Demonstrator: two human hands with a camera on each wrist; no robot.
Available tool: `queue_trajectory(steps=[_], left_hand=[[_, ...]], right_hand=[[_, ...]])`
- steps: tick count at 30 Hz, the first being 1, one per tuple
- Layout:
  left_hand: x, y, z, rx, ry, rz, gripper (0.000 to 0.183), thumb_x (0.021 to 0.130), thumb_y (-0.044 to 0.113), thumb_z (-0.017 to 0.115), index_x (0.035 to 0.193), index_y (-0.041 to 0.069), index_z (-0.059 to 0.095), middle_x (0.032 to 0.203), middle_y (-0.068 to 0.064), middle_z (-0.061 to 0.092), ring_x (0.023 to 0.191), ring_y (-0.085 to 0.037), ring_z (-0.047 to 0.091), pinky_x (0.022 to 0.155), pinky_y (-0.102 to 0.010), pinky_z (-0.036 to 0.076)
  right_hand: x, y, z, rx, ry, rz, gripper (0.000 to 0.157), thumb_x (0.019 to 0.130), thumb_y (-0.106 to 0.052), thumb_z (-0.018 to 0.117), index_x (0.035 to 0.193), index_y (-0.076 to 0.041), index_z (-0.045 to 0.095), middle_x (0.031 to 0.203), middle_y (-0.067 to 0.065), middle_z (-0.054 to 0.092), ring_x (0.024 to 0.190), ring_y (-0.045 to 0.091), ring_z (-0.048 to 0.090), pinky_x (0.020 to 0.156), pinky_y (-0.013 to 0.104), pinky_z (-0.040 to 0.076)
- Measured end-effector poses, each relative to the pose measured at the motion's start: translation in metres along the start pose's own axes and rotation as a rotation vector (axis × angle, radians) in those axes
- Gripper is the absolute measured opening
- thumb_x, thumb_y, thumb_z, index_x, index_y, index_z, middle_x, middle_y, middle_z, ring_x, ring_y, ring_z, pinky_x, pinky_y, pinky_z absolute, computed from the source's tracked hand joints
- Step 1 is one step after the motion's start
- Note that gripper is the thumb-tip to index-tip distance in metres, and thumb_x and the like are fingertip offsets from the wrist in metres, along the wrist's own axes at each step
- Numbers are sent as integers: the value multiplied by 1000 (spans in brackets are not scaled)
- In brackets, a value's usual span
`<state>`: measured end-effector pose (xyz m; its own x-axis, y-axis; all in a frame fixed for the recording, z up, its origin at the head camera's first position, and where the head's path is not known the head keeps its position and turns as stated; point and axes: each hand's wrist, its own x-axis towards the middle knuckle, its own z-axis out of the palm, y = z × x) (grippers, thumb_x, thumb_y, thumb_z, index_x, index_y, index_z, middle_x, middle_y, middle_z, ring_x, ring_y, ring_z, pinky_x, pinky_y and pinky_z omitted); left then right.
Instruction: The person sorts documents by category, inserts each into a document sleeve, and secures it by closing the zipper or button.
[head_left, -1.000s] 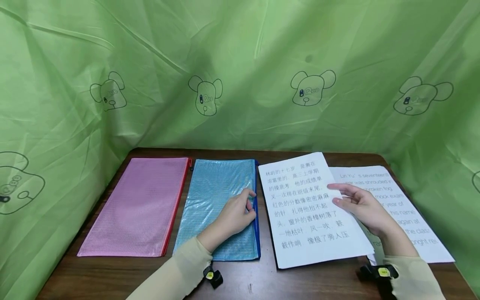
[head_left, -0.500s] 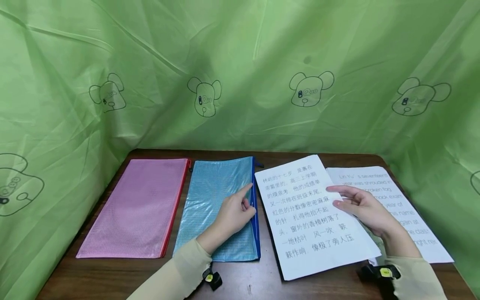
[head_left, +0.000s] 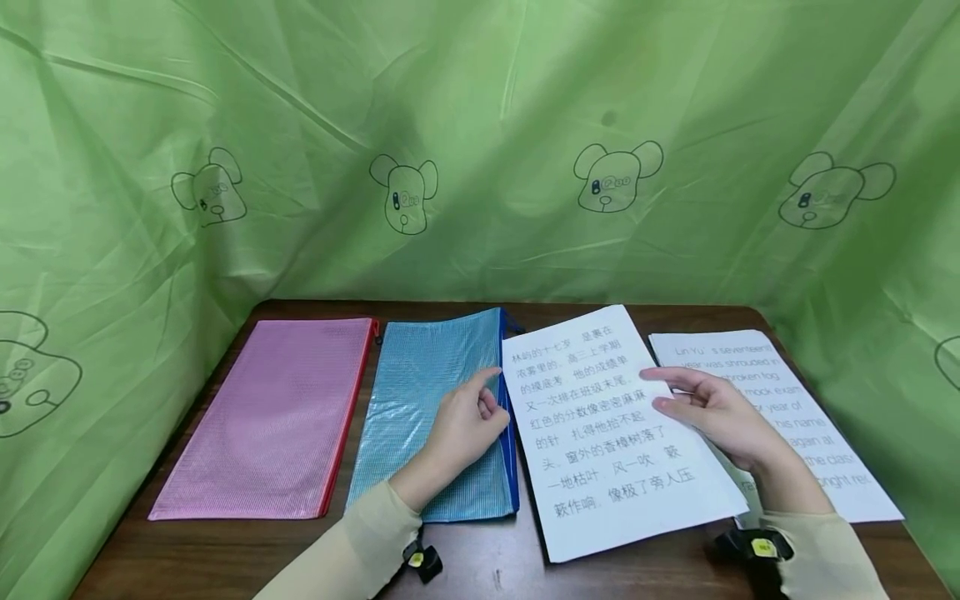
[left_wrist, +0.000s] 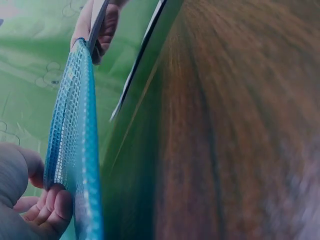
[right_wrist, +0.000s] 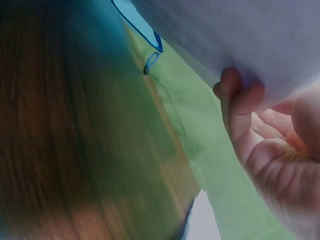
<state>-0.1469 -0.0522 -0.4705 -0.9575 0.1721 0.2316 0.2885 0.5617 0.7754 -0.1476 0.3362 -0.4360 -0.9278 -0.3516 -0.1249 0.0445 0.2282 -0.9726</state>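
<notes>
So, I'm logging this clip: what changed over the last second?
The blue pouch's far right corner has risen, and the left hand's index finger has straightened. The right hand, still pinching the Chinese page, has moved it slightly left; its near edge sits lower in the head view. The pink pouch and English page stayed put.

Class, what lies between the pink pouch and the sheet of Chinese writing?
In the head view, the blue pouch, touched by the left hand, lies between the pink pouch and the sheet.
</notes>
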Motion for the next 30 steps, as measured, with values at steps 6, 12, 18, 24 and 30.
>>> queue_trajectory(steps=[6,12,18,24,30], left_hand=[[2,-1,0,-24,18,5,51,85,1,73,136,5,69,84,3,66,68,-7,59,63,-25,51],[1,0,0,-45,17,15,45,83,0,70,127,4,72,86,-3,68,69,-8,58,64,-24,50],[0,0,0,-51,13,12,43,83,1,70,126,6,73,85,-2,67,69,-8,58,64,-24,50],[0,0,0,-36,7,15,40,85,1,72,125,5,74,84,3,65,69,-7,58,65,-25,50],[0,0,1,-38,11,21,40,85,0,73,124,5,74,83,3,65,69,-7,58,64,-24,51]], right_hand=[[5,2,8,-15,20,-21,49,109,-13,68,154,1,54,117,21,77,90,33,80,68,49,66],[10,8,19,-18,17,-19,48,110,-14,68,154,0,55,124,23,73,94,35,80,72,50,66],[13,10,24,-18,28,-18,48,110,-14,67,155,0,54,124,25,74,92,35,80,71,50,66],[14,9,27,-23,94,-16,49,111,-16,66,157,-3,54,124,25,73,91,33,80,69,48,66],[18,9,33,-65,180,-14,49,111,-21,67,157,-8,57,128,25,71,91,28,79,70,45,66]])
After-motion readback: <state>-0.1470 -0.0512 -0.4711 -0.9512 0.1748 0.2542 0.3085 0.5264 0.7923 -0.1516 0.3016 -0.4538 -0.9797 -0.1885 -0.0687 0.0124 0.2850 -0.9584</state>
